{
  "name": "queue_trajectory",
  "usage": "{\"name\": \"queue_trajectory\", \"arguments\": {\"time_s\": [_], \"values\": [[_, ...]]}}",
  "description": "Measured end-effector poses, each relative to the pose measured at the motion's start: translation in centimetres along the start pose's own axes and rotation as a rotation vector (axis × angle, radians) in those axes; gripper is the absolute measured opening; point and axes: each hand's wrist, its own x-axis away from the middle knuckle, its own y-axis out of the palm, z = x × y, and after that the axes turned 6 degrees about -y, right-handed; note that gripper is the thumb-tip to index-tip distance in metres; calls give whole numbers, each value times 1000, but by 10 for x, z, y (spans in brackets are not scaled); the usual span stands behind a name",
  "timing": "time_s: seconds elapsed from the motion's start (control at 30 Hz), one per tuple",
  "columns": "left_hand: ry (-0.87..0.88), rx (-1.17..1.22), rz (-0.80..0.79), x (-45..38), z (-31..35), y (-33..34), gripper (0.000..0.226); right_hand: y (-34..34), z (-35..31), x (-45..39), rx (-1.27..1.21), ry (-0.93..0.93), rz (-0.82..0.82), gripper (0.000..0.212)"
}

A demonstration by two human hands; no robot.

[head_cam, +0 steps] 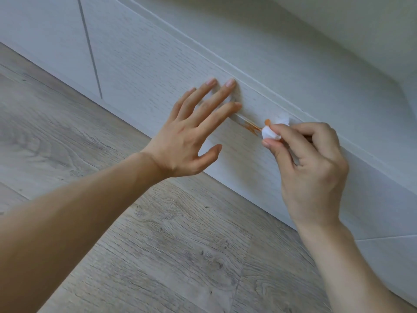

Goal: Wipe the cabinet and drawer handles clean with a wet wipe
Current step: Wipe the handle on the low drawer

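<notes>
Left hand, right hand: bare, no rings; forearms unsleeved; short, unpainted nails.

The wet wipe is scrunched into a small white wad with an orange smudge on top, pressed right up against the drawer handle. That handle's a slim pale strip running slantwise across the white woodgrain drawer front, smeared with orange streaks just beside the wad, and both its ends are covered.
</notes>
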Motion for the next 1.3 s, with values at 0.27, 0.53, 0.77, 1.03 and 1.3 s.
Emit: {"name": "queue_trajectory", "arguments": {"time_s": [0.27,0.53,0.77,1.03,1.3], "values": [[-4,2,-1,0,2,0,63,13,-12,-3,28,25,127,10],[-8,4,-22,0,1,-3,64,12,-19,-3,-175,132,122,14],[-14,-2,-16,0,1,-3,64,15,-24,-13,-348,388,99,27],[-16,-4,-14,0,1,-3,64,18,-22,-7,-162,157,152,18],[-16,-7,-9,0,0,-3,65,5,-7,-1,15,-86,-53,22]]}}
